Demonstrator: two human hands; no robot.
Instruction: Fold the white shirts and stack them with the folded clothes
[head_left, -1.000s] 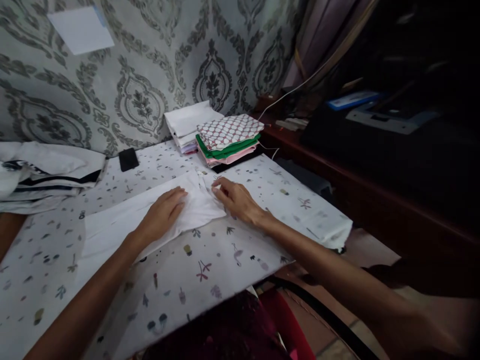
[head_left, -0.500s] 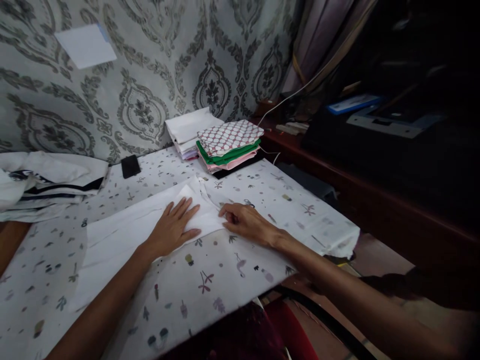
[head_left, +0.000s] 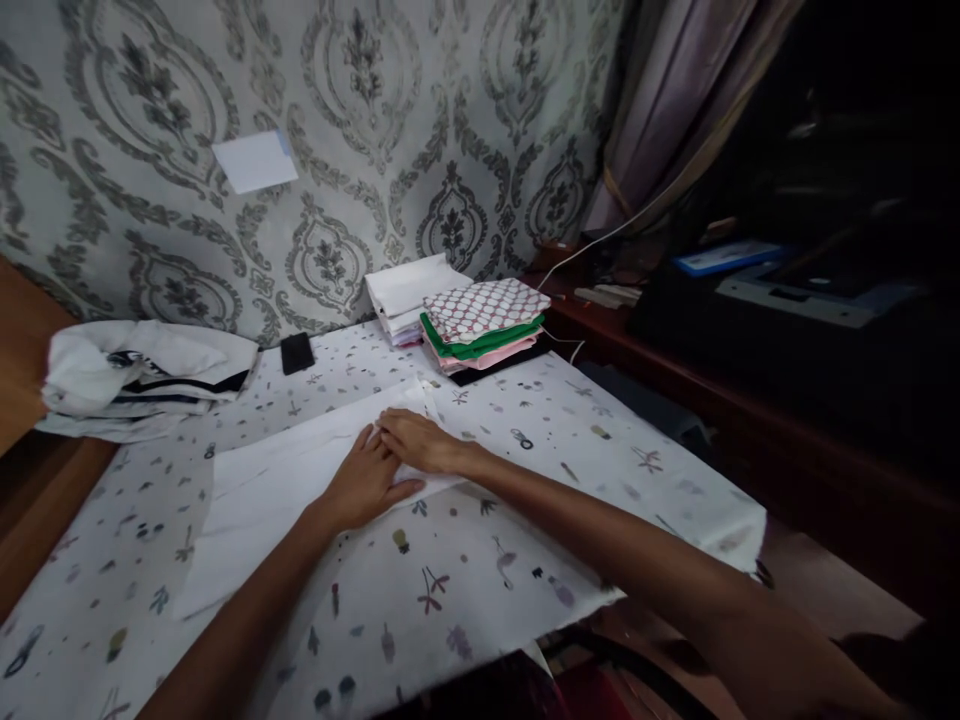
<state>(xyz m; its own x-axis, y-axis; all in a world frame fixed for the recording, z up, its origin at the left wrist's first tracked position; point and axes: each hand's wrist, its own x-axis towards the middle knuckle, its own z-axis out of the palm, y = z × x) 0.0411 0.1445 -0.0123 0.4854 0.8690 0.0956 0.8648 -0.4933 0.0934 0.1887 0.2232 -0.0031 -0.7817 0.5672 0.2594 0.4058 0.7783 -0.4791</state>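
A white folded piece of clothing point(head_left: 259, 490) lies spread across the patterned tablecloth in front of me, with a few faint creases. My left hand point(head_left: 365, 482) rests palm down on its right part, thumb apart from the fingers. Reaching in from the right, my right hand point(head_left: 418, 440) lies over the cloth with its fingertips at those of my left hand, partly covering them. Its fingers look extended and slightly bent; their undersides are hidden. Neither hand lifts any fabric.
Behind the cloth stands a folded pile with a red-and-white patterned piece point(head_left: 487, 308) on top of green and pink ones. White folded clothes point(head_left: 416, 285) sit beside it. A black phone point(head_left: 297, 353) and a bunched white garment point(head_left: 157, 370) lie left on the tablecloth point(head_left: 465, 560).
My right hand has moved left from the cloth's right edge, onto the cloth and up to my left fingertips. My left hand stays flat on the cloth. The camera view has shifted left and up.
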